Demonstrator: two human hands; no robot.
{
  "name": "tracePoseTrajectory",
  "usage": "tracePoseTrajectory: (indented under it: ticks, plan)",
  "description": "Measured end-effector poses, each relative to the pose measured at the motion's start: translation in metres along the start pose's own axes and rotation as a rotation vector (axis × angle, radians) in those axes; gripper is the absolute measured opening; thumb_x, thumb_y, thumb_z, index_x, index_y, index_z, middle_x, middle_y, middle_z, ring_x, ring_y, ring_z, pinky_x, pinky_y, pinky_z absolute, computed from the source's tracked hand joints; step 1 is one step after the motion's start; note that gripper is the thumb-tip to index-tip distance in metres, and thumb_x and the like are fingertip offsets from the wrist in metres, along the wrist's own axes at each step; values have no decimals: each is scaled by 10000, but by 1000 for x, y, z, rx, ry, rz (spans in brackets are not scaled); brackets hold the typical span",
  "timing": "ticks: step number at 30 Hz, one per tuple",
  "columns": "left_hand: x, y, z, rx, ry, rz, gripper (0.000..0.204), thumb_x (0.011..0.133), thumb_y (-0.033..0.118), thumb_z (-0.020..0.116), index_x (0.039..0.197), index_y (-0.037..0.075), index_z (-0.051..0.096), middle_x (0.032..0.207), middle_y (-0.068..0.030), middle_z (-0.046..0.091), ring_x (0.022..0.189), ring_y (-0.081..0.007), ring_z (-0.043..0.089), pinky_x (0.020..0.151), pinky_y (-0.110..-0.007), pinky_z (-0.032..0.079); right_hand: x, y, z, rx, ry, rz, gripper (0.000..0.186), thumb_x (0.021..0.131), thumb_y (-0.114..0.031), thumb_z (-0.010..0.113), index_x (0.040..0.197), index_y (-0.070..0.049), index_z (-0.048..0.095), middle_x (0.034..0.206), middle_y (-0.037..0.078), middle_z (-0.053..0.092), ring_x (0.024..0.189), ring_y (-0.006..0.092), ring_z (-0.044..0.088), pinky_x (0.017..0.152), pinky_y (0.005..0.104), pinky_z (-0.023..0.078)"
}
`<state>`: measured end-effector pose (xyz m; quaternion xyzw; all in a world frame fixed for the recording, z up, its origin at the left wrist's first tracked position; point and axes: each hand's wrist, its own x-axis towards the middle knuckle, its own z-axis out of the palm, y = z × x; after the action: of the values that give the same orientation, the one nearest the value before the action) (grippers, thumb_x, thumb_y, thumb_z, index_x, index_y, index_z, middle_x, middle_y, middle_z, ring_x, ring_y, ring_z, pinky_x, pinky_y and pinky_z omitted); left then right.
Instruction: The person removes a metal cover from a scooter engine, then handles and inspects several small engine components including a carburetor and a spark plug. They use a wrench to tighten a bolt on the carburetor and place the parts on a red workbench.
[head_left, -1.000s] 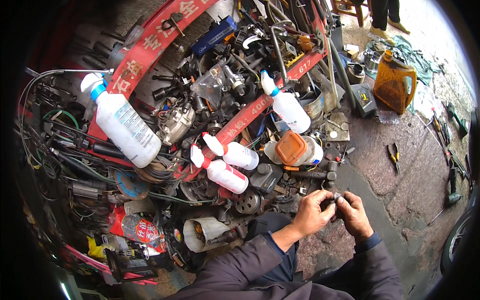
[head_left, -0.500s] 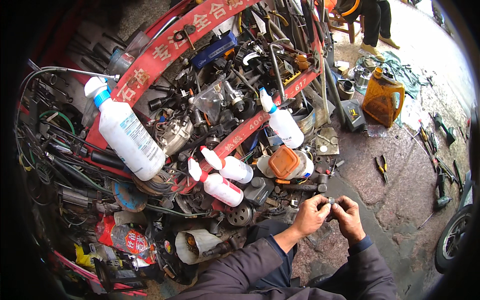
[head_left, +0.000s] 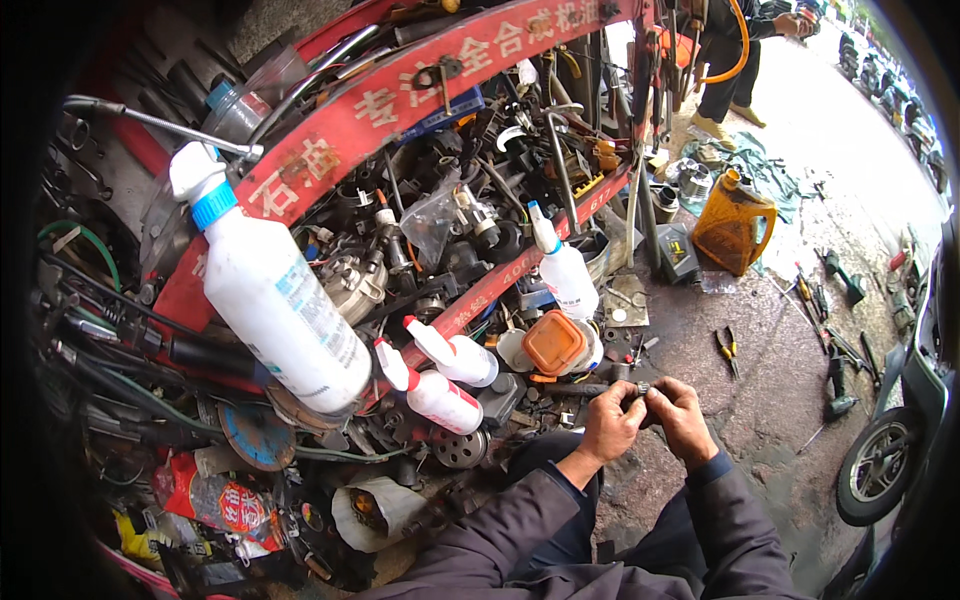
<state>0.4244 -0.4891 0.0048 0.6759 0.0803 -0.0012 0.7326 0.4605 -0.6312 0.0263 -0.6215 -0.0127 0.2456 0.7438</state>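
Note:
My left hand [head_left: 610, 425] and my right hand [head_left: 680, 420] meet in front of me, fingers closed round a small ribbed metal part [head_left: 643, 388]; what else may be between them is hidden. Just behind them lie an orange-lidded container [head_left: 553, 343] and loose metal pieces. Two red-topped spray bottles [head_left: 443, 400] stand to the left of the hands, with a blue-and-white spray bottle [head_left: 568, 280] farther back and a larger one [head_left: 285, 310] at the left.
A red frame [head_left: 360, 110] surrounds heaped parts. An orange jug [head_left: 725, 230], pliers [head_left: 730, 350], screwdrivers and a drill [head_left: 840, 400] lie on the floor [head_left: 760, 440] at the right, beside a vehicle wheel [head_left: 878, 465]. Another person [head_left: 728, 90] is at the top right.
The view has shifted, bringing more of the other person and parked scooters in at the top right. My hands sit slightly higher and further left in the picture, still closed round the small part.

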Motion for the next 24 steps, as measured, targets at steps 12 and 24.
tracePoseTrajectory:
  ticks: [12,24]
  plan:
    - [20,92,-78,-37,72,253,51,892,-25,591,925,14,594,724,42,573,631,-18,505,555,-204,418,47,-100,92,-282,-148,-49,225,954,-167,629,987,56,643,836,30,646,749,81,565,643,272,491]
    - [61,88,-42,-55,103,244,146,864,-35,636,994,-1,578,760,-15,627,670,-63,580,598,-232,475,76,-107,50,-224,-53,-131,208,931,-162,653,889,41,631,755,32,632,704,67,540,594,269,465]
